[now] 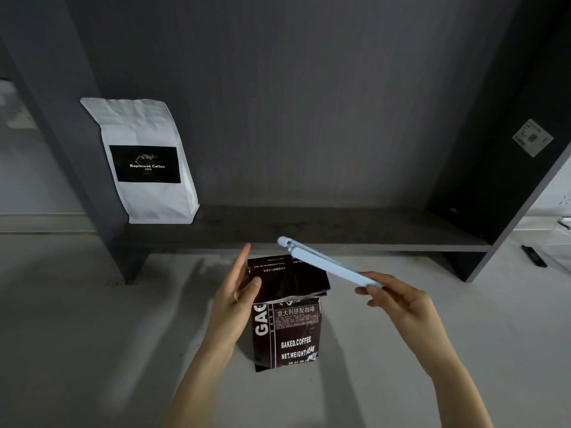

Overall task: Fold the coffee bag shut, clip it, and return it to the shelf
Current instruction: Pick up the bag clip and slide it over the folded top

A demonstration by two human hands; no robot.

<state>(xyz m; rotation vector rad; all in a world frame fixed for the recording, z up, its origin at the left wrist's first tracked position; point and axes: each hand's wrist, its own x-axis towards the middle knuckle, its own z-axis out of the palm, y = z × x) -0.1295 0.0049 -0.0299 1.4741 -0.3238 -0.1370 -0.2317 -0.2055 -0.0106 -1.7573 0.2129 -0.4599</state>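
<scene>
Head-worn camera (wide-angle) faces forward and down, near shelf [309, 227].

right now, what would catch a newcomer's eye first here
The dark coffee bag stands mid-frame on the pale surface, its top folded over and held by the left hand. Above it the right hand holds a pale blue clip. A white coffee bag stands at the left end of the shelf.

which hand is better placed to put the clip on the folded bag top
Right. The right hand holds the blue clip just above the folded top of the coffee bag, while the left hand is occupied holding that fold down.
</scene>
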